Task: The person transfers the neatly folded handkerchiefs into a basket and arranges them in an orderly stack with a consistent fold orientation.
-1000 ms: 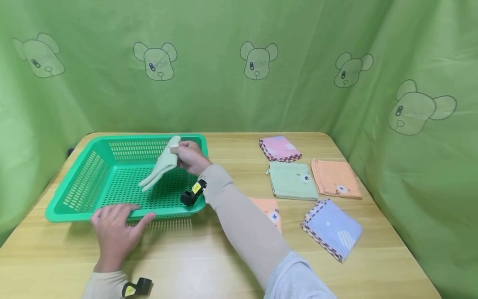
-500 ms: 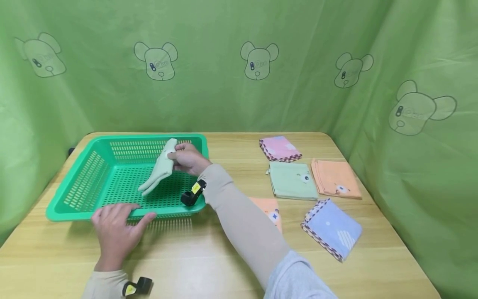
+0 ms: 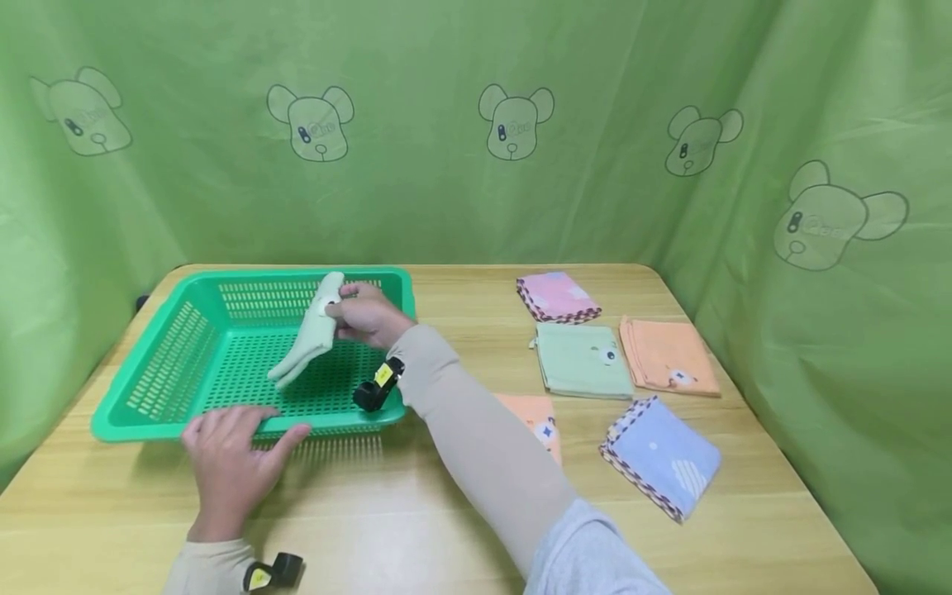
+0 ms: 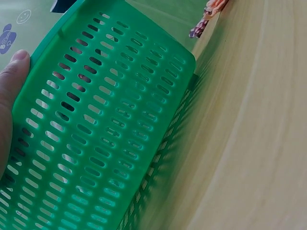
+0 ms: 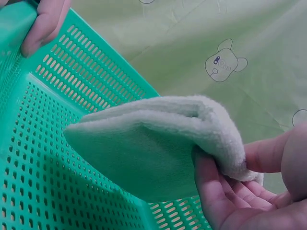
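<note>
A folded pale green towel [image 3: 307, 335] hangs at a slant inside the green plastic basket [image 3: 141, 397], above its floor. My right hand [image 3: 369, 316] pinches the towel by its upper edge; in the right wrist view, its thumb lies on one side and the fingers [image 5: 208, 184] on the other. The towel's folded layers [image 5: 144, 129] show there. My left hand [image 3: 232, 454] grips the basket's near rim. Its fingers reach over to the inside, and the thumb [image 4: 17, 72] lies along the outer wall in the left wrist view.
Several folded towels lie on the wooden table's right side: pink [image 3: 558, 296], green [image 3: 583, 359], orange [image 3: 669, 355] and blue [image 3: 662, 456]. Another orange towel [image 3: 537, 417] is partly hidden by my right sleeve [image 3: 483, 438]. A green curtain [image 3: 416, 198] encloses the table [image 3: 372, 529].
My right hand has shifted slightly left with the pale green towel, and the towel has turned a little in its grip. The left hand and basket look the same.
</note>
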The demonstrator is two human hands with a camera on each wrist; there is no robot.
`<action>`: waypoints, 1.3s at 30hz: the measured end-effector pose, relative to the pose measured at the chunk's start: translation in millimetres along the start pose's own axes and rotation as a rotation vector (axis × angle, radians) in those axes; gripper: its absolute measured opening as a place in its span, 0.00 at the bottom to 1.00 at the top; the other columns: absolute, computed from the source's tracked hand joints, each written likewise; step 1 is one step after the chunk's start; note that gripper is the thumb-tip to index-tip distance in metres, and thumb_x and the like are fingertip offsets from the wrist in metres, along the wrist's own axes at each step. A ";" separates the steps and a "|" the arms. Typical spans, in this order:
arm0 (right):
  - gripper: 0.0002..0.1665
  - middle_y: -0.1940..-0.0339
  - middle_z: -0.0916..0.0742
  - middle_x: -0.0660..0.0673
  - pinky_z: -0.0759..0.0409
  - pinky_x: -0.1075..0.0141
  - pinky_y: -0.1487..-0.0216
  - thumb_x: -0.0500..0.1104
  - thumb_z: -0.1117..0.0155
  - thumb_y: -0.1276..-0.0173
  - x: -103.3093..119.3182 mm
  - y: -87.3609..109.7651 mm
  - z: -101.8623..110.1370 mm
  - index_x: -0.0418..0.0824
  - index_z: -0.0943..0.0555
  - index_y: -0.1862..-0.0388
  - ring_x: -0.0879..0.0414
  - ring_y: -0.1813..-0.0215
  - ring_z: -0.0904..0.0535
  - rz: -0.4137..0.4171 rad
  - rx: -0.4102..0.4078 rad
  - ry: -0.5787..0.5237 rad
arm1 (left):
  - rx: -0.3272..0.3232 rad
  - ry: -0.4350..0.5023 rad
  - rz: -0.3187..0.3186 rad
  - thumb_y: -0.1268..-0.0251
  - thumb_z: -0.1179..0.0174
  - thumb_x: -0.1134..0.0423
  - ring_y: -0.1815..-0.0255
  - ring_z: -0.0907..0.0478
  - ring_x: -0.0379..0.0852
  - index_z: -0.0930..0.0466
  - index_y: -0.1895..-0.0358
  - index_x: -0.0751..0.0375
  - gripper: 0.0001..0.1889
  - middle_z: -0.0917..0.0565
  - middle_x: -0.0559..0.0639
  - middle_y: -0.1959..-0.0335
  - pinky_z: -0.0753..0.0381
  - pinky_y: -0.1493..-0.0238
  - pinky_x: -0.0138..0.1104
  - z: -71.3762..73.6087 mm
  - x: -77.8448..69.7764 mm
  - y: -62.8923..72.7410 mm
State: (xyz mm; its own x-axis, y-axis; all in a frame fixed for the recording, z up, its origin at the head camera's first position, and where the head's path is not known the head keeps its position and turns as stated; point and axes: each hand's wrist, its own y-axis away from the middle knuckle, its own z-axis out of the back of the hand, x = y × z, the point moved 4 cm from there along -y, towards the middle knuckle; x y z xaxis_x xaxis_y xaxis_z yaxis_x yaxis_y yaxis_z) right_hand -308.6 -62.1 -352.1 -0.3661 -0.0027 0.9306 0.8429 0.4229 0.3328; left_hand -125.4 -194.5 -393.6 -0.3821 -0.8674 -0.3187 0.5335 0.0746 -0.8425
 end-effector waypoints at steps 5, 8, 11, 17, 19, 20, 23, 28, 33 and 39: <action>0.22 0.61 0.21 0.40 0.22 0.66 0.69 0.27 0.42 0.33 0.6 0.1 -6.4 0.37 0.33 0.42 0.52 0.70 0.23 -0.011 -0.002 0.001 | -0.009 0.002 0.002 0.45 0.52 0.22 0.70 0.27 0.63 0.19 0.74 0.64 0.42 0.17 0.61 0.75 0.44 0.57 0.59 0.5 0.8 0.6; 0.20 0.62 0.22 0.40 0.22 0.66 0.69 0.26 0.42 0.33 -0.5 -0.3 -8.9 0.38 0.33 0.46 0.52 0.70 0.23 -0.015 -0.007 0.007 | -0.013 0.003 0.001 0.45 0.52 0.22 0.70 0.27 0.63 0.18 0.74 0.64 0.42 0.17 0.61 0.75 0.44 0.57 0.59 0.8 0.8 0.9; 0.20 0.63 0.22 0.39 0.22 0.66 0.69 0.24 0.43 0.34 -2.5 -1.3 -10.4 0.37 0.33 0.47 0.52 0.71 0.23 -0.018 -0.007 0.012 | 0.003 0.000 0.003 0.45 0.52 0.22 0.70 0.27 0.63 0.19 0.73 0.64 0.42 0.17 0.61 0.74 0.44 0.56 0.59 0.9 0.6 1.0; 0.24 0.63 0.22 0.40 0.22 0.65 0.68 0.24 0.44 0.35 -5.8 -2.0 -11.6 0.37 0.34 0.43 0.51 0.70 0.23 -0.029 0.024 0.026 | 0.003 0.003 -0.001 0.45 0.52 0.22 0.70 0.28 0.62 0.19 0.74 0.64 0.42 0.17 0.61 0.75 0.44 0.57 0.58 1.3 0.6 1.7; 0.23 0.63 0.21 0.40 0.21 0.64 0.67 0.24 0.44 0.34 -5.7 -0.9 -11.7 0.37 0.34 0.44 0.51 0.69 0.22 -0.033 0.043 0.027 | -0.009 0.003 -0.006 0.45 0.52 0.22 0.71 0.28 0.62 0.19 0.74 0.64 0.42 0.17 0.61 0.75 0.44 0.57 0.58 1.1 0.7 1.9; 0.22 0.62 0.21 0.39 0.21 0.64 0.66 0.24 0.45 0.34 -5.9 -0.7 -11.7 0.37 0.34 0.44 0.50 0.68 0.22 -0.036 0.055 0.025 | -0.010 0.001 -0.008 0.45 0.52 0.22 0.71 0.28 0.62 0.19 0.74 0.64 0.42 0.17 0.61 0.75 0.44 0.58 0.58 1.0 1.0 1.9; 0.22 0.61 0.21 0.38 0.21 0.63 0.65 0.24 0.46 0.33 -7.2 -0.2 -11.8 0.38 0.34 0.44 0.49 0.67 0.21 -0.052 0.082 0.052 | -0.011 0.000 -0.007 0.45 0.52 0.22 0.71 0.28 0.62 0.19 0.75 0.64 0.42 0.17 0.60 0.75 0.44 0.58 0.58 0.7 0.9 2.1; 0.26 0.61 0.20 0.37 0.22 0.62 0.65 0.23 0.45 0.35 -10.0 -0.4 -14.1 0.38 0.35 0.40 0.49 0.68 0.21 -0.064 0.129 0.105 | -0.003 0.001 0.001 0.45 0.52 0.22 0.70 0.27 0.62 0.19 0.74 0.64 0.42 0.17 0.61 0.75 0.44 0.57 0.58 0.9 0.1 1.7; 0.26 0.62 0.18 0.36 0.22 0.60 0.64 0.22 0.46 0.36 -13.6 2.5 -14.5 0.38 0.36 0.42 0.48 0.68 0.20 -0.110 0.179 0.176 | -0.018 0.002 -0.006 0.45 0.51 0.22 0.71 0.28 0.62 0.19 0.74 0.65 0.42 0.17 0.61 0.75 0.44 0.58 0.58 0.3 0.3 1.7; 0.22 0.62 0.19 0.36 0.19 0.58 0.66 0.22 0.47 0.33 -15.4 7.4 -11.6 0.34 0.33 0.42 0.45 0.67 0.18 -0.163 0.195 0.304 | -0.011 0.006 -0.003 0.45 0.52 0.22 0.71 0.28 0.62 0.19 0.74 0.64 0.42 0.17 0.61 0.75 0.44 0.57 0.57 -1.1 0.8 1.8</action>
State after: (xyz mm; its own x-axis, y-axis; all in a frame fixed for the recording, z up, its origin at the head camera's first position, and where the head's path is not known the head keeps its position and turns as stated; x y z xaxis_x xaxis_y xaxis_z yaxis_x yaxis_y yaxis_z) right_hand -292.1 -69.4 -362.3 -0.3306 -0.3400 0.8804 0.6819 0.5588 0.4719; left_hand -125.6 -194.5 -395.9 -0.3883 -0.8646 -0.3191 0.5243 0.0775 -0.8480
